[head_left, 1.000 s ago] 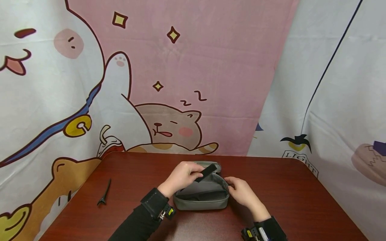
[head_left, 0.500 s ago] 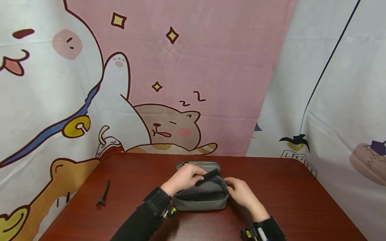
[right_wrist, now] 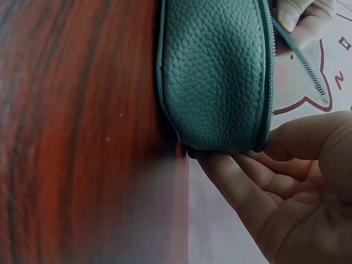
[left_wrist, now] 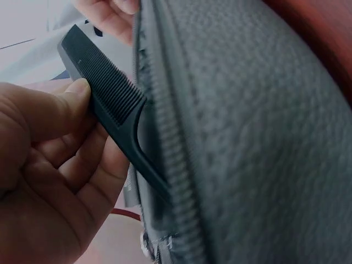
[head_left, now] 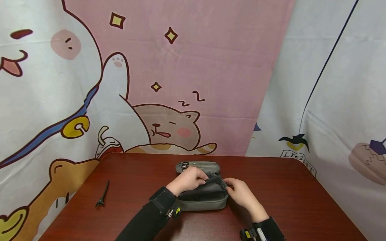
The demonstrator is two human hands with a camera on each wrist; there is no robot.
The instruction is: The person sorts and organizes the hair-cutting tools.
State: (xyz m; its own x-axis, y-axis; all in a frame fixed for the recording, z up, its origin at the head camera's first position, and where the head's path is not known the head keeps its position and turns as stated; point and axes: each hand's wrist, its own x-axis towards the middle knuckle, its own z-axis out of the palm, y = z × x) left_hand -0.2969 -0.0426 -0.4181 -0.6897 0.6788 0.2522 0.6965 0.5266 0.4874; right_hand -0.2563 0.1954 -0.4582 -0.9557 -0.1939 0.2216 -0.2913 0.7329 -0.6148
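A grey zippered pouch [head_left: 200, 205] of pebbled leather sits on the table with its lid [head_left: 205, 164] folded back. My left hand [head_left: 189, 180] is over its opening, pinching a black comb [left_wrist: 104, 77] by the toothed part between thumb and fingers. In the left wrist view the comb's slim handle slants past the zipper into the pouch, where its end is hidden. My right hand [head_left: 239, 192] grips the pouch's right end, thumb at the zipper edge and fingers beneath, as the right wrist view shows.
On the left of the reddish-brown table [head_left: 135, 180] lies a slim black item [head_left: 103, 194] with a forked end. Small shiny things [head_left: 183, 164] show at the left of the lid. A cartoon-printed cloth [head_left: 229, 83] hangs behind the table.
My left hand has shifted slightly right and down, bringing the comb from above the opening lower into the pouch. The right hand keeps its hold on the end.
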